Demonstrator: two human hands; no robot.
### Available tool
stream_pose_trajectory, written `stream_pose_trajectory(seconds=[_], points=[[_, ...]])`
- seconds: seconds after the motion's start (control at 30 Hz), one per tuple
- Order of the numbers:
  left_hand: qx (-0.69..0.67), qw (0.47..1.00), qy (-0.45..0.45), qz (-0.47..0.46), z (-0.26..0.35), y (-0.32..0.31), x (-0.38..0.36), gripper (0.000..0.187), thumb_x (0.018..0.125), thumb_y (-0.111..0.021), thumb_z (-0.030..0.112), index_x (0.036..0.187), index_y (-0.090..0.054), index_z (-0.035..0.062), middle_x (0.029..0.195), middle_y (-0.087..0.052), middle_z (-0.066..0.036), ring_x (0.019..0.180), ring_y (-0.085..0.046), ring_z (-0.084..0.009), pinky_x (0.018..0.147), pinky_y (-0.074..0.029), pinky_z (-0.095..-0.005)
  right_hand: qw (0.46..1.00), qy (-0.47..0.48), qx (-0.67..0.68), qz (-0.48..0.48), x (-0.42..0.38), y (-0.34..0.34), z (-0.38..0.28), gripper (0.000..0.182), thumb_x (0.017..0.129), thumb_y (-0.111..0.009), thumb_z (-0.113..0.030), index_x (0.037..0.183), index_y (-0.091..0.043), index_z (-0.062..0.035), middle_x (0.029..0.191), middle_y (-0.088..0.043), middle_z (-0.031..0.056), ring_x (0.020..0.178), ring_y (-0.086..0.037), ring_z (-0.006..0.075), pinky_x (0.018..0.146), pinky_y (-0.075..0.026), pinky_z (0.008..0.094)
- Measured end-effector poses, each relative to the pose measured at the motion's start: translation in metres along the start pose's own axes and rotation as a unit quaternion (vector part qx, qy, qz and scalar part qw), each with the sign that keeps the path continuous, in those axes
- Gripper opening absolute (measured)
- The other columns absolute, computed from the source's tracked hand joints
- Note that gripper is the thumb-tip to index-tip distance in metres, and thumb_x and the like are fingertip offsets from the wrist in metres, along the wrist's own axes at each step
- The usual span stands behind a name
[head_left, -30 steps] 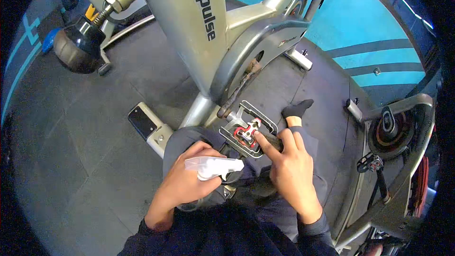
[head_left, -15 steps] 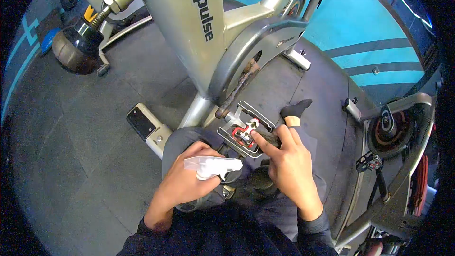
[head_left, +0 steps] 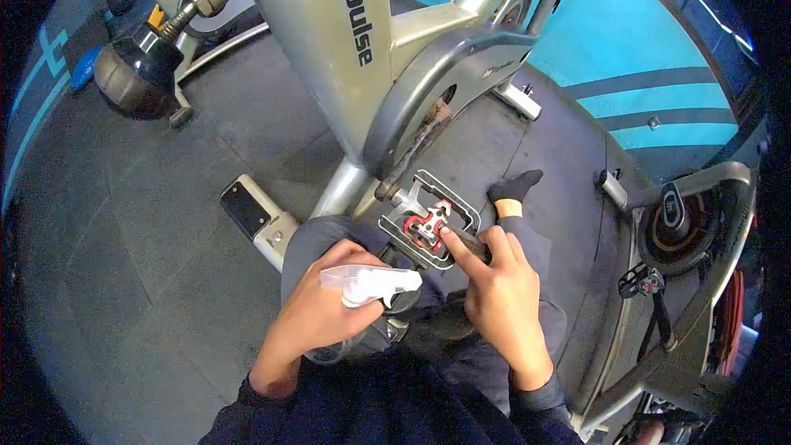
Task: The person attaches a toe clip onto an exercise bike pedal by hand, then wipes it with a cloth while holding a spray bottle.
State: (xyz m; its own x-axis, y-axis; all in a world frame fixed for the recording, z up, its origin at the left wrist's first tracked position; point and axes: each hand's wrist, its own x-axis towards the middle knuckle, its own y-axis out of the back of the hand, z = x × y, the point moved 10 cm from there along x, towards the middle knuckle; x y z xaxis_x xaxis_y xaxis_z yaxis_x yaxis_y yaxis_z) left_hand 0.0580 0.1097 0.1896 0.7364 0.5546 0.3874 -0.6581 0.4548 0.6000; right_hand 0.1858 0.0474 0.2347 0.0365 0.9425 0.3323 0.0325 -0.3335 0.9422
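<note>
My left hand (head_left: 325,309) is closed round a spray bottle with a white trigger head (head_left: 379,284), its nozzle pointing right. The body of the bottle is mostly hidden by the hand. My right hand (head_left: 503,292) grips a dark cloth (head_left: 472,243), its index finger stretched to the red and silver middle of a bike pedal (head_left: 428,224). A metal cage frames that pedal, which hangs from a worn crank arm (head_left: 418,151) on a grey Impulse exercise bike (head_left: 350,58).
A bike foot with a black pad (head_left: 247,210) lies left of the pedal. Another bike (head_left: 684,231) stands at the right, and one more (head_left: 156,58) at the upper left. A socked foot (head_left: 515,188) rests on the dark floor beyond my right hand.
My right hand has shifted very slightly, with its index finger still at the pedal's middle. The pedal is tilted a little differently. My left hand holds the spray bottle as before.
</note>
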Motion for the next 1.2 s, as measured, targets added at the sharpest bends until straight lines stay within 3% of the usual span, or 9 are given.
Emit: stream_pose_trajectory(seconds=[0.07, 0.37, 0.47, 0.6, 0.67, 0.8, 0.87, 1.2], points=[[-0.023, 1.0, 0.018, -0.006, -0.002, 0.0, 0.0, 0.032, 0.065, -0.062, 0.007, 0.096, -0.069, 0.0082, 0.095, -0.066, -0.007, 0.091, -0.057, -0.0278, 0.082, -0.048, -0.0361, 1.0, 0.002, 0.008, 0.012, 0.0, 0.002, 0.0, 0.065, 0.062, -0.059, 0.0, 0.123, -0.06, -0.0215, 0.088, -0.045, 0.0078, 0.079, -0.051, 0.0243, 0.058, -0.05, 0.0333], [-0.015, 0.999, 0.033, -0.015, -0.005, -0.002, 0.0, 0.03, 0.065, -0.062, 0.008, 0.095, -0.068, 0.0081, 0.095, -0.066, -0.007, 0.093, -0.058, -0.0277, 0.083, -0.048, -0.037, 0.999, -0.027, 0.031, -0.027, -0.018, 0.013, 0.007, 0.063, 0.062, -0.06, 0.002, 0.121, -0.06, -0.0175, 0.086, -0.049, 0.0072, 0.077, -0.053, 0.0252, 0.061, -0.051, 0.0358], [-0.011, 1.0, 0.01, -0.002, -0.003, 0.0, 0.0, 0.023, 0.071, -0.063, 0.013, 0.092, -0.066, 0.0073, 0.094, -0.064, -0.005, 0.092, -0.056, -0.0261, 0.08, -0.048, -0.0368, 0.995, 0.001, 0.091, 0.034, -0.01, 0.019, -0.004, 0.056, 0.064, -0.061, 0.0, 0.118, -0.061, -0.0139, 0.086, -0.05, 0.0076, 0.077, -0.053, 0.0257, 0.061, -0.05, 0.0361], [-0.023, 0.999, 0.026, -0.016, -0.002, 0.001, 0.003, 0.023, 0.071, -0.063, 0.013, 0.093, -0.066, 0.0074, 0.094, -0.065, -0.004, 0.092, -0.056, -0.0264, 0.082, -0.047, -0.0363, 1.0, 0.005, 0.027, 0.0, 0.009, -0.003, -0.01, 0.058, 0.062, -0.061, 0.0, 0.119, -0.06, -0.0119, 0.091, -0.048, 0.0074, 0.083, -0.05, 0.0253, 0.06, -0.051, 0.0337], [-0.027, 0.999, 0.031, -0.01, -0.005, 0.0, 0.001, 0.029, 0.066, -0.064, 0.009, 0.094, -0.069, 0.0092, 0.094, -0.066, -0.006, 0.092, -0.058, -0.0271, 0.082, -0.048, -0.0365, 1.0, 0.011, 0.013, 0.006, 0.014, -0.001, -0.012, 0.058, 0.062, -0.061, -0.001, 0.119, -0.06, -0.0124, 0.091, -0.048, 0.0071, 0.083, -0.049, 0.0249, 0.059, -0.051, 0.0329], [-0.02, 0.999, 0.031, -0.018, -0.003, -0.001, 0.002, 0.03, 0.065, -0.064, 0.009, 0.095, -0.069, 0.0093, 0.095, -0.066, -0.006, 0.092, -0.058, -0.0271, 0.082, -0.048, -0.0367, 1.0, 0.011, -0.018, 0.002, 0.01, 0.001, -0.011, 0.058, 0.063, -0.062, -0.004, 0.12, -0.06, -0.0138, 0.091, -0.047, 0.0068, 0.083, -0.048, 0.0243, 0.059, -0.051, 0.0319], [-0.015, 1.0, 0.013, -0.016, 0.0, -0.001, 0.002, 0.022, 0.071, -0.063, 0.013, 0.092, -0.065, 0.0059, 0.094, -0.064, -0.005, 0.092, -0.056, -0.0262, 0.083, -0.046, -0.0366, 1.0, 0.012, -0.028, -0.006, 0.005, 0.002, -0.01, 0.058, 0.064, -0.062, -0.004, 0.121, -0.06, -0.0143, 0.091, -0.047, 0.0071, 0.084, -0.048, 0.0244, 0.059, -0.051, 0.0317], [-0.011, 1.0, 0.009, 0.003, 0.0, 0.001, 0.002, 0.021, 0.069, -0.063, 0.012, 0.089, -0.065, 0.0054, 0.091, -0.064, -0.007, 0.09, -0.057, -0.0271, 0.082, -0.047, -0.0374, 0.999, 0.036, -0.031, 0.014, 0.037, -0.008, -0.014, 0.05, 0.071, -0.058, -0.006, 0.119, -0.062, -0.0178, 0.097, -0.046, 0.0094, 0.089, -0.049, 0.0273, 0.063, -0.052, 0.0327]])
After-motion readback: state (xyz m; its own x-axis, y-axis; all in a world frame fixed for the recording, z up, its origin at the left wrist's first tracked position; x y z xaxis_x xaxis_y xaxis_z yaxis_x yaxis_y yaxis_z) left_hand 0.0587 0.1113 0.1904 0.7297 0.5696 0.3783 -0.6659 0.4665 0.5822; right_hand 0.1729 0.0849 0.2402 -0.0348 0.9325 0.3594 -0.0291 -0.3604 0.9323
